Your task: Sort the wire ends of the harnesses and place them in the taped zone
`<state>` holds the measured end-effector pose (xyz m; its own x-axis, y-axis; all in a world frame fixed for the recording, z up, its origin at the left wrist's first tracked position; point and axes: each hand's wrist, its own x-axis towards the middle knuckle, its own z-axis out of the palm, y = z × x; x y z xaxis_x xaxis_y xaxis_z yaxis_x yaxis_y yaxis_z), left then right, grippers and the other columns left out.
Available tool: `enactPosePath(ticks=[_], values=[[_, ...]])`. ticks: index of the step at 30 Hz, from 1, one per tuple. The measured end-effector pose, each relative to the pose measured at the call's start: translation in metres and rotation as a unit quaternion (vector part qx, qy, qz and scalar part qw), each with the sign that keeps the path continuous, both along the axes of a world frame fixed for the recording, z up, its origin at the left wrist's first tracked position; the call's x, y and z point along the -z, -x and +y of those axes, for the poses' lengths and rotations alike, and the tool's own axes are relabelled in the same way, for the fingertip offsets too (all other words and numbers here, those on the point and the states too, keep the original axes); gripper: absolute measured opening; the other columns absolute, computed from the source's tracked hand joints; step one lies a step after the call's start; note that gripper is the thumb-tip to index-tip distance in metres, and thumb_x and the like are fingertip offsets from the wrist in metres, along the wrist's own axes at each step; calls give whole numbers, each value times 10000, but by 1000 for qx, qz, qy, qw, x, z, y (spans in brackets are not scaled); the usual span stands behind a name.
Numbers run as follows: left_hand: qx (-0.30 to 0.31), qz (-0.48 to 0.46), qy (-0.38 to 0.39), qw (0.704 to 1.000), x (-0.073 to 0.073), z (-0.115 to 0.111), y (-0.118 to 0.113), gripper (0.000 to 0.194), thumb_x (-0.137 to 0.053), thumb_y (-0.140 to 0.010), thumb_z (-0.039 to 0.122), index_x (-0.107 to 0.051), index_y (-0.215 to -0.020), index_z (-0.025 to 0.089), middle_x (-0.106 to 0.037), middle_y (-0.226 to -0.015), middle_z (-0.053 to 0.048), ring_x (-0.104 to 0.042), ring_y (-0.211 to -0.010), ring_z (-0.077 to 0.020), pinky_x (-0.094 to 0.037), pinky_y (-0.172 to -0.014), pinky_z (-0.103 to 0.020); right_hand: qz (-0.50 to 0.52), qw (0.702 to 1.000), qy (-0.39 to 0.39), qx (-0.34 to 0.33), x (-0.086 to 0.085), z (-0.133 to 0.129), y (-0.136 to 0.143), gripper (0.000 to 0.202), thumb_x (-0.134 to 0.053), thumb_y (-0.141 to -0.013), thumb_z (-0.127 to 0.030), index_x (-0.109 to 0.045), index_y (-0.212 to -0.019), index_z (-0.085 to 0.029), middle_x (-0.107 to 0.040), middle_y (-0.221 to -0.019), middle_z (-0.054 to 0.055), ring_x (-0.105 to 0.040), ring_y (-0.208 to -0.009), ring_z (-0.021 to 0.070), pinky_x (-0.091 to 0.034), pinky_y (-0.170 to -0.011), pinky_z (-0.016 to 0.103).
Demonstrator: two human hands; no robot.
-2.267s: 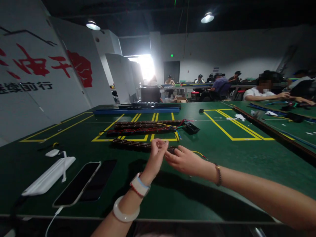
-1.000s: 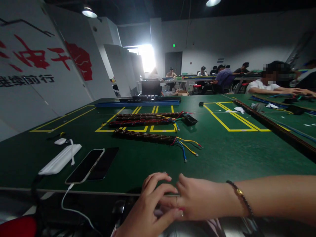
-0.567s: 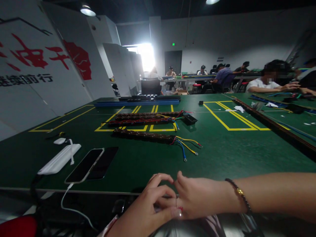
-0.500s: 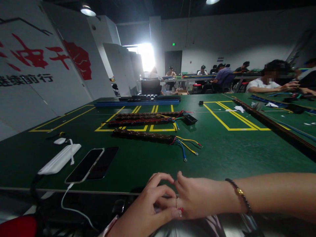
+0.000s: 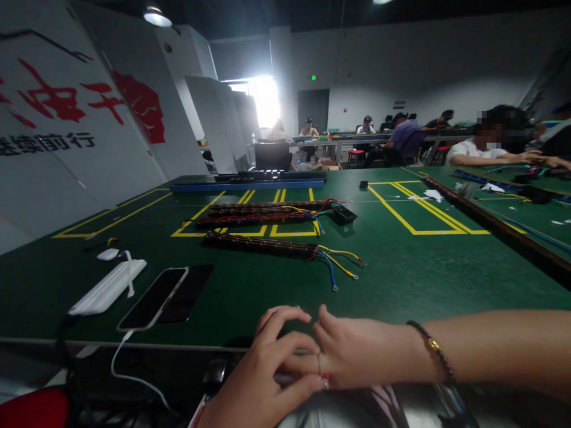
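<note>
My left hand and my right hand meet at the table's near edge. My left fingers are bent, with the index finger raised, and the thumb and other fingertips close against my right hand. A thin ring and a small red spot show where they touch. My right hand is curled, its thumb up and most fingers hidden; I cannot make out anything held. A beaded bracelet circles my right wrist. Beyond lies a dark bundle of strips with yellow, blue and red wires ending in ring terminals.
Behind lie more strips and a small black box. Two phones and a white power bank are at left. A long brown strip runs along the right. A seated person works at the far right.
My left index finger has lifted and drawn slightly left, away from my right thumb. Both hands still touch. The person at far right has shifted their hands slightly.
</note>
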<state>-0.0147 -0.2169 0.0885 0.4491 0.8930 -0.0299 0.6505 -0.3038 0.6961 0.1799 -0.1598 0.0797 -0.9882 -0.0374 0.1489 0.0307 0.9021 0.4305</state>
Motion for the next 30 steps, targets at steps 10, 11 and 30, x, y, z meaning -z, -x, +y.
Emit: enactPosePath(ticks=[10, 11, 30], values=[[-23, -45, 125, 991, -11, 4, -5, 268, -553, -838, 448, -626, -866, 192, -412, -1301, -55, -408, -1229, -203, -357, -1033, -336, -17, 996, -87, -32, 13, 5, 3, 141, -445, -897, -301, -522, -966, -206, -601, -774, 45, -576, -657, 225, -403, -692, 464], [-23, -61, 140, 988, -11, 4, -5, 279, -565, -829, 454, -625, -877, 186, -405, -1305, -60, -441, -1195, -201, -392, -1001, -328, -17, 996, -85, -32, 14, 5, 3, 137, -450, -896, -301, -522, -966, -207, -600, -766, 41, -574, -653, 222, -403, -698, 468], [16, 16, -49, 999, -2, 0, -2, 191, -535, -868, 377, -644, -911, 227, -444, -1271, -54, -387, -1247, -202, -384, -1037, -320, 0, 993, 116, -18, 5, 2, 0, 173, -450, -927, -236, -617, -960, -262, -544, -1099, 2, -528, -696, 150, -311, -519, 341]])
